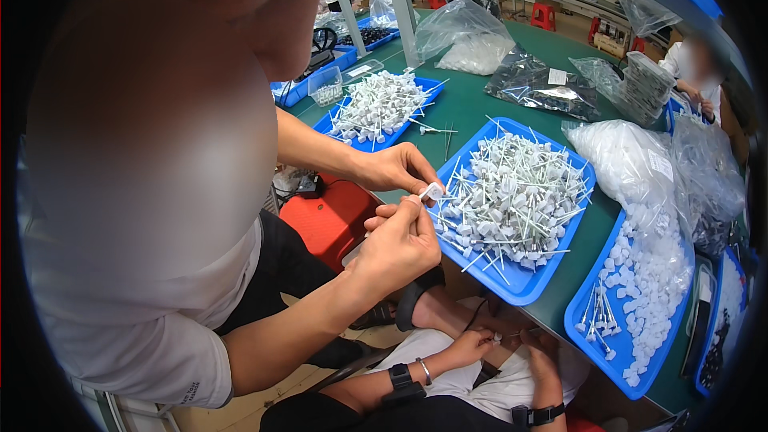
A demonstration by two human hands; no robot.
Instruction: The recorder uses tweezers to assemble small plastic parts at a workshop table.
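Two hands pinch a white part over the lap

The left hand point(472, 346) and right hand point(544, 356) each close their fingertips on one small white part point(498, 338), just below the near edge of the green table point(464, 104). A co-worker's hands point(396, 216) work beside the blue tray point(520, 284).

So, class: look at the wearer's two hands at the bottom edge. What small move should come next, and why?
Probably press the thin stick into the white cap: the left hand pinches the cap, the right hand the stick, and the blue tray holds joined ones.
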